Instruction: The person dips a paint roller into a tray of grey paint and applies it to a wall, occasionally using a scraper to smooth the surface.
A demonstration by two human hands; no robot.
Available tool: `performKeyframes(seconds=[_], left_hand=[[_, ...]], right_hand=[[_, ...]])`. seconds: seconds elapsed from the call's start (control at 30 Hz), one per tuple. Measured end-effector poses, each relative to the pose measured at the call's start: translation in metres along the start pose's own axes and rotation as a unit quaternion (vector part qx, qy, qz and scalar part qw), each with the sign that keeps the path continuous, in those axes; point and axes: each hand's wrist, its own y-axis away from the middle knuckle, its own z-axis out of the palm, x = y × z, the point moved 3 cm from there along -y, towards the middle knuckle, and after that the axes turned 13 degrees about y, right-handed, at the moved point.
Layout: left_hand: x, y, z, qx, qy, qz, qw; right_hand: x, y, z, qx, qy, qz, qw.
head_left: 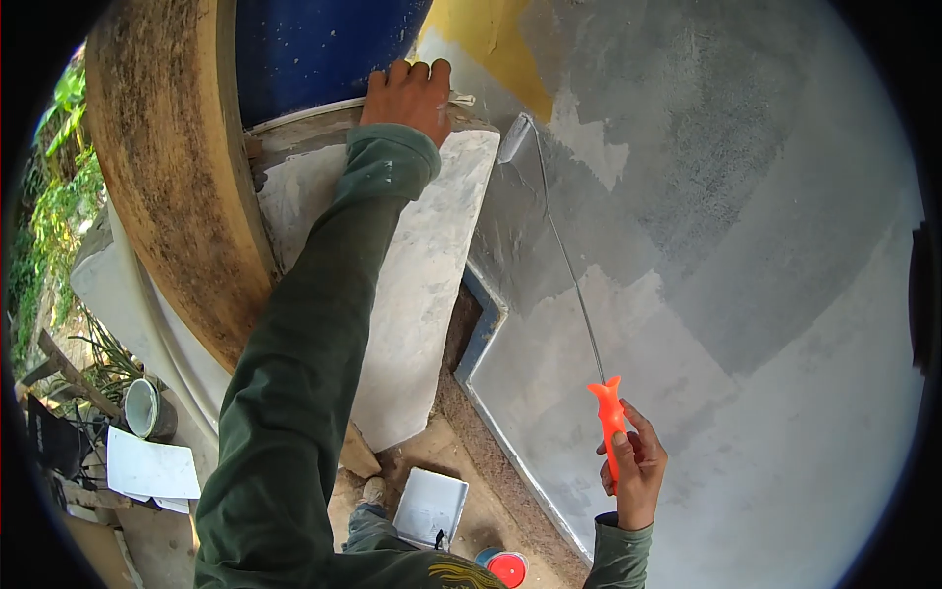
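Note:
My right hand (636, 469) is closed around the orange handle of a small paint roller (610, 424). From the handle a long thin wire runs up to the roller head (515, 137), which lies against the grey wall (628, 236) beside the edge of a whitish ledge. My left hand (410, 96) rests at the top of that ledge (422, 265), its fingers bent over the edge next to a dark blue panel (324, 49). What those fingers grip, if anything, is hidden from view.
A curved wooden beam (177, 147) stands at the left. Below are a white paint tray (431, 506), a container with a red top (507, 568), a bucket (149, 409) and white sheets (152, 466). Blue-grey trim (481, 324) edges the wall. A yellow patch (491, 49) shows above.

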Motion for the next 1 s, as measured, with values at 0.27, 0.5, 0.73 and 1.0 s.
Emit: performKeyframes(seconds=[0.27,0.5,0.73,1.0], left_hand=[[0.002,0.0,-0.003,-0.023,0.009,-0.004,1.0],[-0.002,-0.001,0.001,0.003,-0.003,0.004,1.0],[-0.001,-0.002,-0.001,-0.023,0.0,-0.012,1.0],[0.0,-0.002,-0.002,-0.052,0.001,-0.033,0.998]], right_hand=[[0.017,0.052,-0.033,0.016,0.01,0.015,1.0],[0.052,0.131,-0.079,0.038,-0.023,0.018,0.999],[0.096,0.185,-0.07,0.052,-0.072,0.068,0.994],[0.087,0.137,-0.028,0.057,-0.1,0.063,0.991]])
